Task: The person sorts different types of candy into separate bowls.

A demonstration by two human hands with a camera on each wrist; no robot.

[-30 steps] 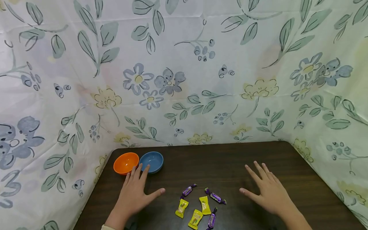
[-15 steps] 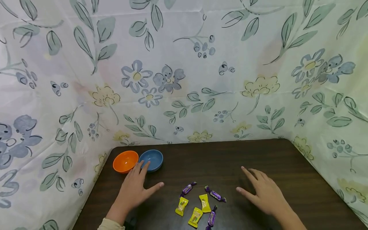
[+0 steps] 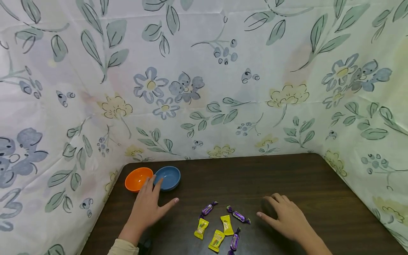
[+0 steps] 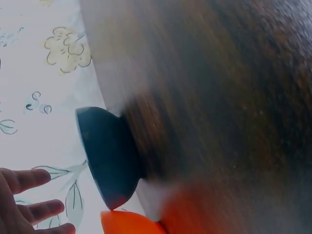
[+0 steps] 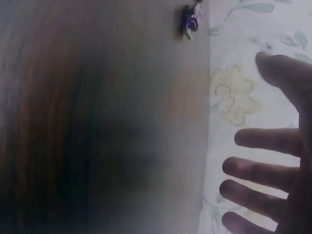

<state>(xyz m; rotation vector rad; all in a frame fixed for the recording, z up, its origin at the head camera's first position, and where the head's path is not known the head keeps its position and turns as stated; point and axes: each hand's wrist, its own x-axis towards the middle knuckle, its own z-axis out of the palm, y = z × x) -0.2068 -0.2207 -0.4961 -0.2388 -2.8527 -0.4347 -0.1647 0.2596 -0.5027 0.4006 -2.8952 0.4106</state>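
A: How far along is this? Use the blue bowl as the reference.

B: Barely started, I'd say. Three yellow candies and three purple candies are all just lying on the table, off to the right of the blue bowl and on its near side.

A: And the hands?

B: Holding nothing. The left hand is on the near side of the blue bowl, fingers stretched out. They overlap it in the head view, but the left wrist view shows a gap. The right hand is well right of the blue bowl, beyond the candies, fingers apart and loosely bent.

A: Anything in the bowls?

B: Not that I can see, though fingers hide a bit. Orange bowl is just left of the blue bowl. My read: zero candies dealt with, all six left.
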